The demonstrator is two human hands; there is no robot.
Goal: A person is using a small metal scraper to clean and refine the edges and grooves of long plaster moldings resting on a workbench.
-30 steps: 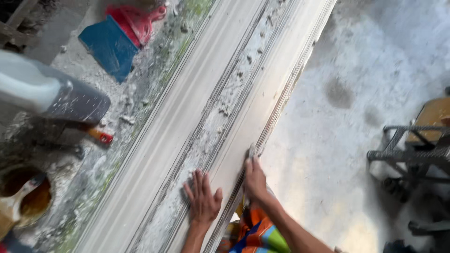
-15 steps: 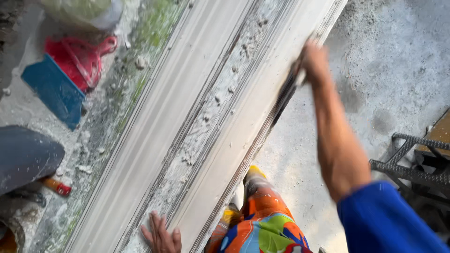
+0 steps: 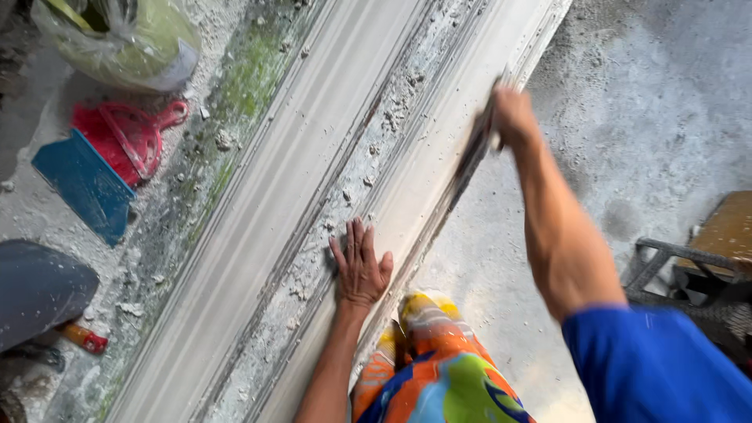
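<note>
A long white plaster moulding (image 3: 274,227) runs diagonally from the lower left to the upper right, with crumbly debris in its grooves. My left hand (image 3: 360,266) lies flat on it, fingers spread, near its right edge. My right hand (image 3: 513,113) is stretched out farther along that edge, closed on a thin flat scraper blade (image 3: 474,153) that rests against the moulding's side. A leg in bright multicoloured cloth (image 3: 435,368) shows below the moulding.
A blue flat scraper (image 3: 82,184) and a red dustpan-like tool (image 3: 129,133) lie on the dusty floor at left, under a greenish plastic bag (image 3: 125,39). A dark grey object (image 3: 35,290) sits at lower left. A metal frame with a brown seat (image 3: 705,251) stands at right.
My right hand has drawn the scraper back toward me along the moulding's edge after its stroke up from near my body. My left hand has come up into fuller view on the moulding.
</note>
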